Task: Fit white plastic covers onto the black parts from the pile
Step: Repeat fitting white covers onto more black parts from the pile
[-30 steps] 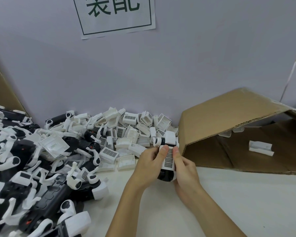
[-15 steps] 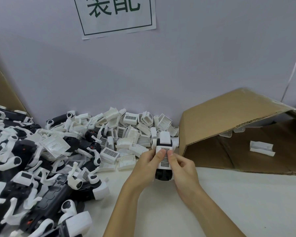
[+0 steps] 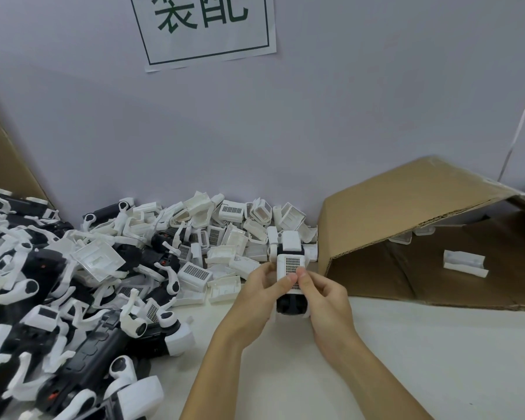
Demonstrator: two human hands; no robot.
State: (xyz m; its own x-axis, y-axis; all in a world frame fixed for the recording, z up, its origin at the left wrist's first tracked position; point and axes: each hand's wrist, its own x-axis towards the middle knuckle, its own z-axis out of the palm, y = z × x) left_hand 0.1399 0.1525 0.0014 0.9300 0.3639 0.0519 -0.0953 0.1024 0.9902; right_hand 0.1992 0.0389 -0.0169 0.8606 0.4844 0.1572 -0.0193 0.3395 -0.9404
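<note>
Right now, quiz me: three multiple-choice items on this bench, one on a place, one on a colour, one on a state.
1. Where does the cardboard box lie from the hands?
A. to their right
B. to their left
C. beneath them

2. What colour is the print on the paper sign?
A. red
B. dark green
C. yellow

3. What is the state of the grilled cover?
A. lying in the pile
B. inside the box
C. pressed on a black part by both thumbs

Answers: 1 A, the box sits right of both hands. 2 B, characters and border are dark green. 3 C, left hand and right hand pinch it.
</note>
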